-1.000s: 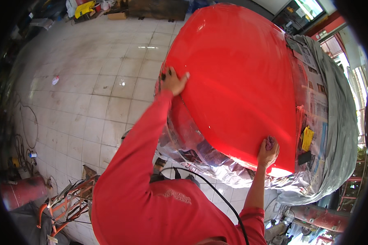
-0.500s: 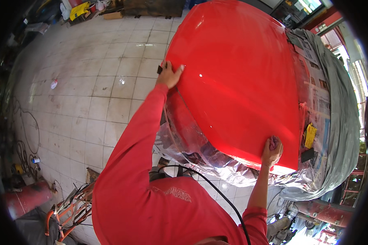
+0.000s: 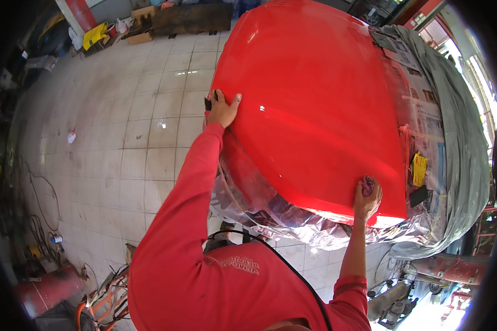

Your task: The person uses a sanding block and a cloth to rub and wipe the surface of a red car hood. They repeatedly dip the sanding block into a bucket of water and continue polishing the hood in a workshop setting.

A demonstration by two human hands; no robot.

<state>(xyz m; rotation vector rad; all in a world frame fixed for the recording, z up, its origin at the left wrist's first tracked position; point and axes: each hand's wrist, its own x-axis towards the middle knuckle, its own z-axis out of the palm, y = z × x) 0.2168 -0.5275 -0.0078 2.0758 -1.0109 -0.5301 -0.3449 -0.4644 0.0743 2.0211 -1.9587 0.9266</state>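
Observation:
A broad, glossy red car hood [image 3: 309, 110] stretches out before me. My left hand [image 3: 225, 113] rests at its left edge, thumb spread on the paint and fingers bent round a small dark flat block [image 3: 207, 103] that pokes out beside them. Near the hood's close right corner, my right hand [image 3: 368, 201] presses a bunched purple cloth [image 3: 368, 186] against the red surface. Much of the cloth is hidden in the palm. Both arms are stretched forward in red sleeves.
Newspaper masking [image 3: 425, 118] and a grey cover [image 3: 464, 132] lie right of the hood, with a yellow packet [image 3: 419, 168] and a dark pad [image 3: 418, 196]. Plastic sheeting [image 3: 292, 223] wraps the near side. A black hose [image 3: 298, 276] crosses my body. A red cylinder [image 3: 49, 289] lies lower left.
The view has shifted a little, so the hood sits slightly farther left at its far end. My right hand with the cloth has moved slightly left on the hood; the left hand stays at the edge.

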